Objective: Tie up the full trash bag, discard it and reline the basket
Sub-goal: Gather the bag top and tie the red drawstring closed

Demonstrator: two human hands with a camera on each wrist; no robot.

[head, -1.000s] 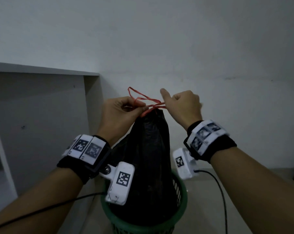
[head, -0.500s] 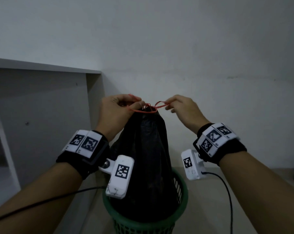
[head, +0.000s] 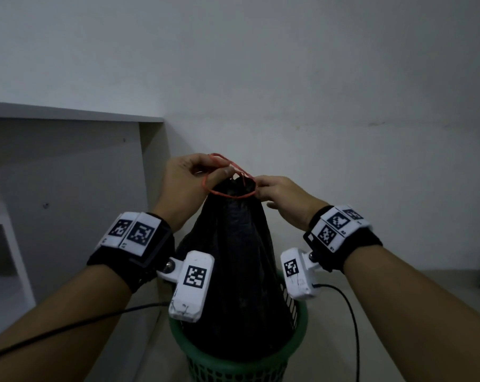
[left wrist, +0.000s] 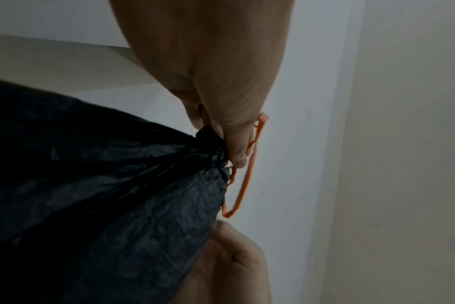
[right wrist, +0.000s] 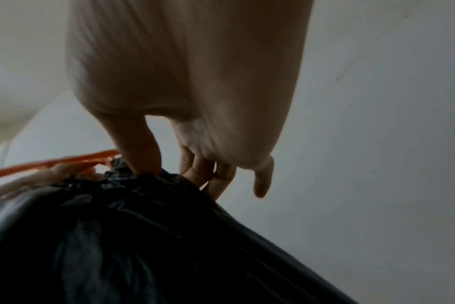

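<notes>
You are standing in a plain indoor room, likely a home or small office corner: a bare white wall (head: pixel 288 64), a white shelving unit (head: pixel 68 150) at your left, and a green plastic waste basket (head: pixel 241 365) on the pale floor (head: pixel 398 312).

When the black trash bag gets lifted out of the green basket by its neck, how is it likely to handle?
The black trash bag is thin, creased film, so it will probably sag below the left hand. It bulges against the green basket, so it may drag on the rim. The orange drawstring is thin and may bite into the fingers.
</notes>
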